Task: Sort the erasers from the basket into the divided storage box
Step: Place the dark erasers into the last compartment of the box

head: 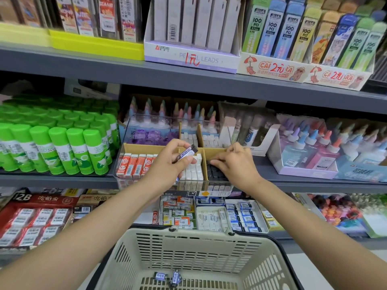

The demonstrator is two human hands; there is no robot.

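The clear divided storage box (146,120) stands on the middle shelf, split by cardboard dividers. My left hand (173,162) holds a black eraser in a blue-and-white sleeve (187,152) above the white erasers (194,168). My right hand (234,162) reaches into the front right compartment, fingertips down on the black erasers (217,174); whether it grips one cannot be told. Orange-sleeved erasers (136,164) fill the front left compartment. The beige basket (188,243) sits below, with two blue-sleeved erasers (167,277) on its bottom.
Green glue sticks (62,143) stand left of the box, glue bottles in a display tray (314,147) to its right. Packs of erasers (209,214) line the lower shelf behind the basket. Pencil lead boxes (192,55) sit on the upper shelf.
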